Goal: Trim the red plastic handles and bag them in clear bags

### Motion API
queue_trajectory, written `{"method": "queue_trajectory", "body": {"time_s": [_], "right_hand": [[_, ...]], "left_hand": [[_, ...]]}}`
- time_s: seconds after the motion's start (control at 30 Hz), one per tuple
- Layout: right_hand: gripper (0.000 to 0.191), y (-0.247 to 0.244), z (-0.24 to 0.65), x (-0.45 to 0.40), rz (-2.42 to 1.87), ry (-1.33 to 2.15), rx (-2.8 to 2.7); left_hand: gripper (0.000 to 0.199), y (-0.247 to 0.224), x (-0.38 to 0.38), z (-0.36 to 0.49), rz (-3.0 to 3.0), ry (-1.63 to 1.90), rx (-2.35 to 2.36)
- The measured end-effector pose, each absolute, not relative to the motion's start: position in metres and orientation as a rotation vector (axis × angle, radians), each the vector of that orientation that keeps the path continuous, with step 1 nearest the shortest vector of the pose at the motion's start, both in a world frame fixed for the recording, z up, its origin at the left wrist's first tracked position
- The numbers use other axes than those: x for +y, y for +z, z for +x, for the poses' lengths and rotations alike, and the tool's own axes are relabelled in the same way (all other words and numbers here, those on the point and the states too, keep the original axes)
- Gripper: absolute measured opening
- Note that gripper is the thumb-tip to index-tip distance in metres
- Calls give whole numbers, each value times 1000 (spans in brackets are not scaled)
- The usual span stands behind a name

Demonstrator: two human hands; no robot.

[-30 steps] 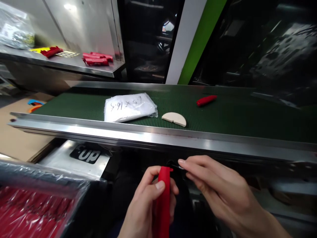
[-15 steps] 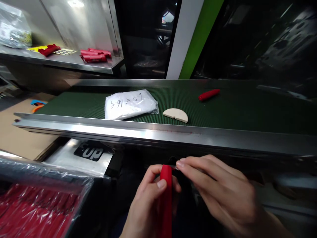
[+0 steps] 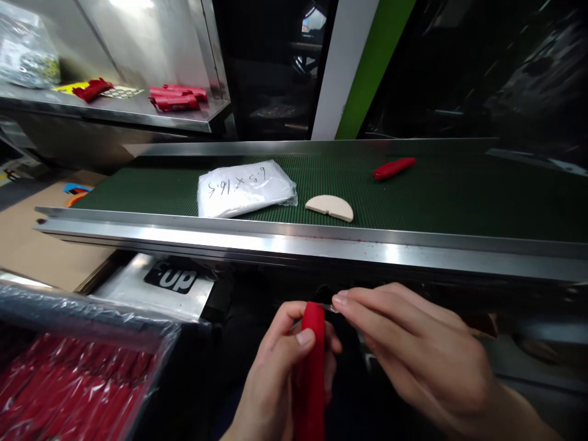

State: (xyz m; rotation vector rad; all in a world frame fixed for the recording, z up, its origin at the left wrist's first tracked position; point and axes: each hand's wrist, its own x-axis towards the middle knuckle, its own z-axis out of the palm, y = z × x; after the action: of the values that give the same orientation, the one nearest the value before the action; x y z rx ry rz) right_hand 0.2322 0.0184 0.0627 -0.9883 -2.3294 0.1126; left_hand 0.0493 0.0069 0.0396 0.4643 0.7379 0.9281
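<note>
My left hand [image 3: 280, 367] is wrapped round a long red part [image 3: 313, 367], held upright with the thumb pressed on its near side. To its right, my right hand [image 3: 418, 343] pinches a small thin metal blade or tool [image 3: 328, 307] between thumb and fingertips. The tool's far end meets the top right edge of the red part; its exact shape is too small to tell. Beyond both hands, on the green belt, lie a pale half-round piece [image 3: 329, 207] and another red part [image 3: 394, 168].
A white plastic packet [image 3: 245, 187] with handwriting lies on the green conveyor [image 3: 436, 202], behind its metal rail [image 3: 275, 236]. At lower left is a plastic-lined box [image 3: 158, 349] of red parts. Several red pieces [image 3: 177, 98] sit on a metal shelf [image 3: 138, 110].
The view has shifted slightly, so the belt items sit a little higher and further right. Both hands keep their hold, and slightly more of the thin tool shows between them.
</note>
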Motion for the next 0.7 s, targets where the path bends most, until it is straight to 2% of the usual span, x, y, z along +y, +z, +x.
{"method": "queue_trajectory", "body": {"time_s": [0.53, 0.7], "right_hand": [[49, 55, 234, 14, -971, 146, -2336], [38, 55, 227, 8, -968, 79, -2360]], "left_hand": [[15, 36, 6, 48, 409, 881, 756], [15, 35, 10, 45, 368, 850, 798]]}}
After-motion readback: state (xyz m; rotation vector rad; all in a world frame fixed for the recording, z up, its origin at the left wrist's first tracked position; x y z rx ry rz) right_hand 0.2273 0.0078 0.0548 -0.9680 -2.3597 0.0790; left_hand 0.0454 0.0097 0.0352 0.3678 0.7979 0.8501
